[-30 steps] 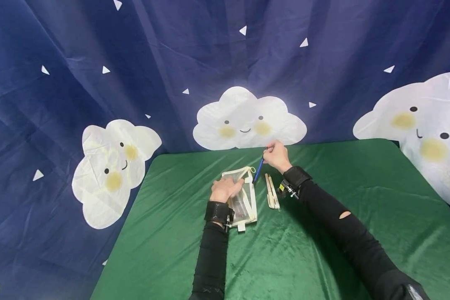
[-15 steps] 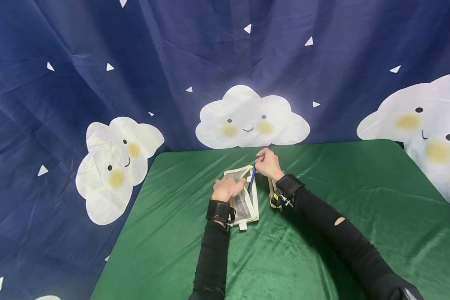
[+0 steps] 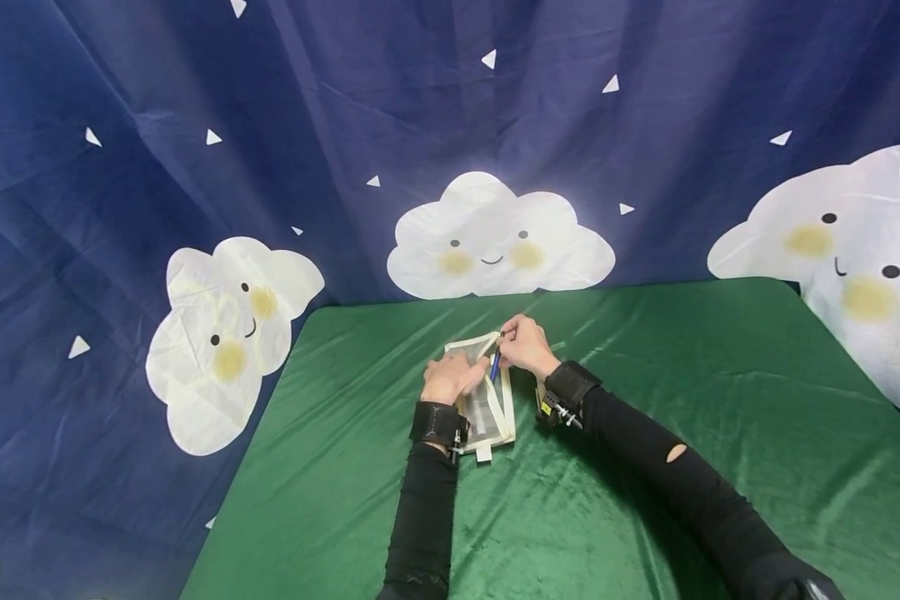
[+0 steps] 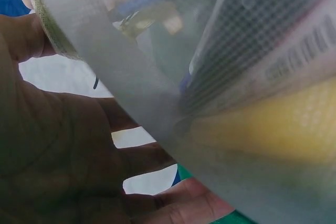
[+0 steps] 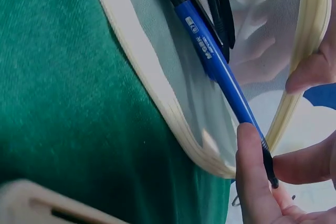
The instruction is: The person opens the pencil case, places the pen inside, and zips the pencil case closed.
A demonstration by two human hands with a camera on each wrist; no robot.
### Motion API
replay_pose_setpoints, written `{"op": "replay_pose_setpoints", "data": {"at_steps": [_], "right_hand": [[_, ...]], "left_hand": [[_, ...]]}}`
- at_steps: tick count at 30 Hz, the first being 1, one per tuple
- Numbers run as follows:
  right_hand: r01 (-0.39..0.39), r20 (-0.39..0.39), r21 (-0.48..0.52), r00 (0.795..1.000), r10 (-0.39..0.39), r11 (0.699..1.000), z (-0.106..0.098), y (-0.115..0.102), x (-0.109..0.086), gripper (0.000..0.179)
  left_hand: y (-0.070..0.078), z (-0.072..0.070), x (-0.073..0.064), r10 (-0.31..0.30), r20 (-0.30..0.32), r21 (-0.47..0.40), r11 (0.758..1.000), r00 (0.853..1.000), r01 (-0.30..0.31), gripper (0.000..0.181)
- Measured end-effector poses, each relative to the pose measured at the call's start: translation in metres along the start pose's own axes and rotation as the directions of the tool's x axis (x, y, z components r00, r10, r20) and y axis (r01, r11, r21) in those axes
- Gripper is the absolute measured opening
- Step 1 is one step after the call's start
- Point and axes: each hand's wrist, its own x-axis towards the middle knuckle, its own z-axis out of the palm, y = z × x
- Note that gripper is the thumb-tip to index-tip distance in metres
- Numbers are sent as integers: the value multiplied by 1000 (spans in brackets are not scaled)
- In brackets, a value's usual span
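Note:
My left hand (image 3: 448, 379) lies over the left side of a see-through mesh pencil case (image 3: 508, 408) with cream edging. Its thumb holds the cream zip edge aside, as the right wrist view shows, while the fingers reach along the outside of the mesh. My right hand (image 3: 527, 346) pinches a blue pen (image 5: 223, 72) near its black tip end, between thumb and finger. The pen slants through the opening, clip end inside the case. Inside are black pens (image 5: 223, 9), one with a yellow band, and a yellow item (image 4: 262, 124) beside a barcode label.
A cream pen (image 5: 58, 205) lies on the green cloth (image 3: 585, 517) right of the case, mostly hidden under my right wrist in the head view. A white tag (image 3: 483, 454) sticks out from the case's near end. A dark blue curtain (image 3: 345, 100) hangs behind.
My right hand has moved left and nearer with the blue pen, from beside the case to its opening. It now covers most of the cream pens. The left hand has stayed in place.

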Motion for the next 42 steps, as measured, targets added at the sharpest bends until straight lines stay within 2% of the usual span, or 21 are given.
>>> {"op": "replay_pose_setpoints", "data": {"at_steps": [5,12,19,23,28,35,39,42], "right_hand": [[-54,13,47,998,53,997,6,-1,-1,25],[-113,33,97,993,110,989,17,1,-6,26],[-122,80,124,990,113,985,25,3,-11,27],[-116,101,81,989,108,990,31,4,-15,19],[-115,76,-31,990,117,993,35,3,-18,17],[-106,72,-45,991,109,993,36,5,-18,16],[-54,94,-77,994,61,996,36,7,-21,18],[24,128,-115,992,-9,993,35,9,-24,22]], "left_hand": [[0,-1,0,2,-7,7,1000,1000,-2,75],[-2,-1,0,9,-3,5,1000,1000,-9,75],[-1,-5,-1,1,2,-3,1000,1000,-1,74],[-1,-4,-1,-12,0,5,1000,1000,12,78],[-1,-2,1,-14,3,10,1000,1000,14,80],[-1,-2,2,5,-11,9,1000,1000,-5,77],[-3,-2,0,9,-13,11,1000,1000,-9,79],[-4,-2,-2,13,-14,4,1000,1000,-13,81]]}}
